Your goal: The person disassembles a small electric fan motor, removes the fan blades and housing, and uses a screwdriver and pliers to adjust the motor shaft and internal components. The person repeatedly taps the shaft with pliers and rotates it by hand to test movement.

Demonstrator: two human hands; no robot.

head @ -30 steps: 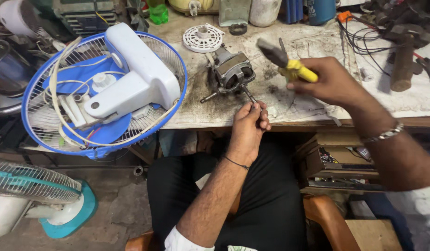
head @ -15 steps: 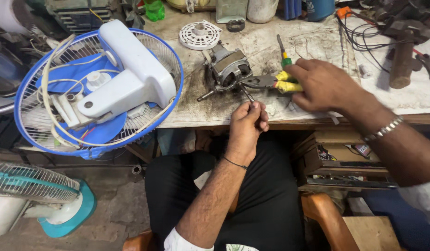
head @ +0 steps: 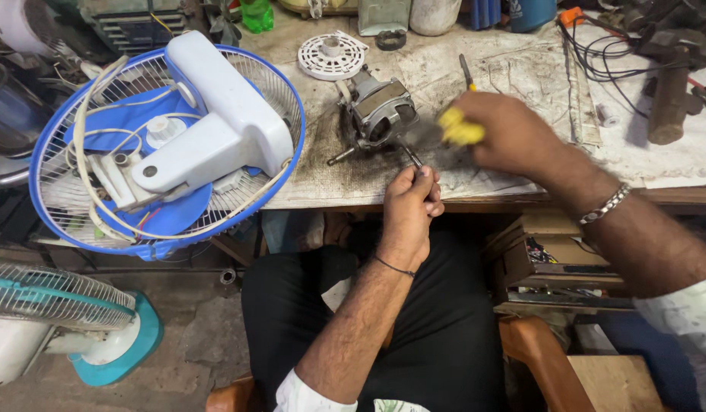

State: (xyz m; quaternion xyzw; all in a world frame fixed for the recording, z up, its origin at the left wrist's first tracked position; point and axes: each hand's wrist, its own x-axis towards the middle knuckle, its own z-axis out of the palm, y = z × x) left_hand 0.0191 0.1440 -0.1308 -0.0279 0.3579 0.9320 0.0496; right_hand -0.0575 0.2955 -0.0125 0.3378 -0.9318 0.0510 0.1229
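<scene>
Fan motor [head: 379, 114] sits bare on the worktop [head: 513, 69], near the front edge, roughly centre of view, its shaft [head: 341, 156] sticking out toward lower-left, so the long axis runs diagonal from upper-right down to lower-left. Left hand [head: 412, 204] is just below the motor at the worktop edge, closed in a fist round a thin metal rod or wire lead [head: 411, 156] that runs up to the motor body; can't tell which it is. Right hand [head: 505, 133] is just beside the motor on its right, closed on yellow-handled pliers [head: 459, 126], motion-blurred; jaws point left at the motor's side, and whether they touch it I can't tell. A thin tool tip [head: 464, 70] pokes up past the knuckles. So the motor lies ahead of the left hand and left of the right; both are close, the right level with the body, the left at the rod end. White round vent cover [head: 331, 56] lies just behind the motor. Blue-rimmed fan guard [head: 288, 91] with the white stand housing [head: 215, 122] on it overhangs the worktop's left end. Black cables [head: 597, 53] and a rusty hammer-like tool [head: 669, 99] lie far right. Teal fan [head: 78, 320] on the floor, lower left.
</scene>
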